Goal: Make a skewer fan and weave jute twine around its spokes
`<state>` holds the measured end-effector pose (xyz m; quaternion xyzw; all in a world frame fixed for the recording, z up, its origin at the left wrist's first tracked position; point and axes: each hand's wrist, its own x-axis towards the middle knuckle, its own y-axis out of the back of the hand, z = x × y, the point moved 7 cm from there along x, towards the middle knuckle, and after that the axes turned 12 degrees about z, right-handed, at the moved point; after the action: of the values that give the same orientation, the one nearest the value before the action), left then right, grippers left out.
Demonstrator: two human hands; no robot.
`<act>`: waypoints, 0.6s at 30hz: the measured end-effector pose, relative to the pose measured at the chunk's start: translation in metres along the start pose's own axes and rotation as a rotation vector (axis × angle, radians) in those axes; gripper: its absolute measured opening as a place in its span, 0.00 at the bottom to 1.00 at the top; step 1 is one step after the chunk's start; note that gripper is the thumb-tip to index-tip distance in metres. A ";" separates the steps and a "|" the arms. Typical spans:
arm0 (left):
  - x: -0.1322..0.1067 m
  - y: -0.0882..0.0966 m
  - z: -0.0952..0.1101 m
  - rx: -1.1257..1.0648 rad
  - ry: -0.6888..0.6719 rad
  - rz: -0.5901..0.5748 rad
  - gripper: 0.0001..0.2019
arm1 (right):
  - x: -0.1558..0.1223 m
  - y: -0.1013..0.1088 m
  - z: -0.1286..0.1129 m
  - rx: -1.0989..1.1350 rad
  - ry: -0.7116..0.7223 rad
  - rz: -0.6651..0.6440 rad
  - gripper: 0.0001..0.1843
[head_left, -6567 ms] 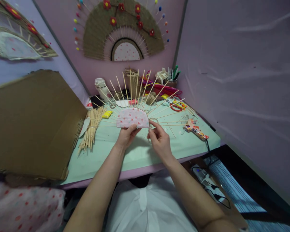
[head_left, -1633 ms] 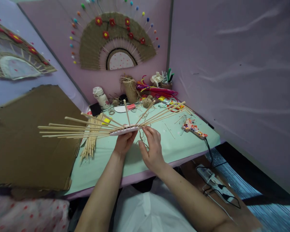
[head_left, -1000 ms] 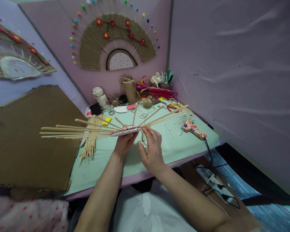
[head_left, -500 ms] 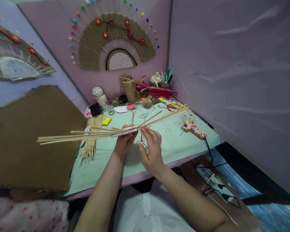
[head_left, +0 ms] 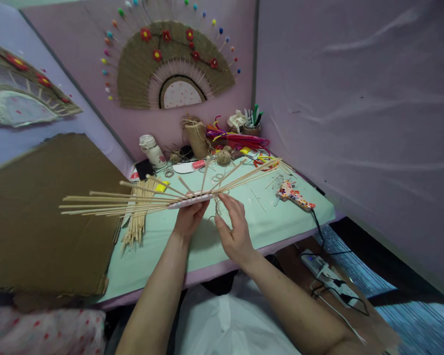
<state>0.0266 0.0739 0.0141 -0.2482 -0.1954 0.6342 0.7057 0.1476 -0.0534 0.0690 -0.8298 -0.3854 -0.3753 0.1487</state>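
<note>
A half-made fan frame [head_left: 192,200], with a pale spotted base and thin wooden sticks [head_left: 107,199] spreading from it, is held level above the table. My left hand [head_left: 190,217] grips the base from below, its fingers partly hidden under it. At the base's right end is my right hand [head_left: 235,227], fingertips by the edge and thumb apart from the forefinger. Thin twine [head_left: 216,206] hangs from the base between that thumb and forefinger; a firm hold on it does not show.
Loose sticks [head_left: 135,229] lie left beside a cardboard sheet [head_left: 52,217]. A glue gun [head_left: 294,195] with a cord lies right. Along the back stand a white bottle [head_left: 152,152], a twine spool [head_left: 196,138] and pipe cleaners [head_left: 240,139]. A finished fan [head_left: 136,74] hangs on the wall.
The fan frame has tilted, so its sticks now look more spread and its upper side shows more. My right hand stays at the right end, with slightly shifted fingers.
</note>
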 end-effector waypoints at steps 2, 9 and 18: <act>0.004 0.007 0.000 -0.036 -0.003 0.055 0.17 | -0.001 0.004 0.010 0.066 -0.064 0.053 0.23; 0.009 0.014 0.000 -0.123 0.026 0.087 0.17 | -0.019 -0.017 0.041 0.019 -0.208 -0.087 0.28; 0.007 0.015 -0.002 -0.129 0.084 0.079 0.16 | -0.009 -0.013 0.046 0.245 -0.430 0.027 0.11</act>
<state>0.0163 0.0813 0.0030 -0.3272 -0.1962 0.6366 0.6702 0.1575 -0.0245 0.0306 -0.8713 -0.4398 -0.1387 0.1679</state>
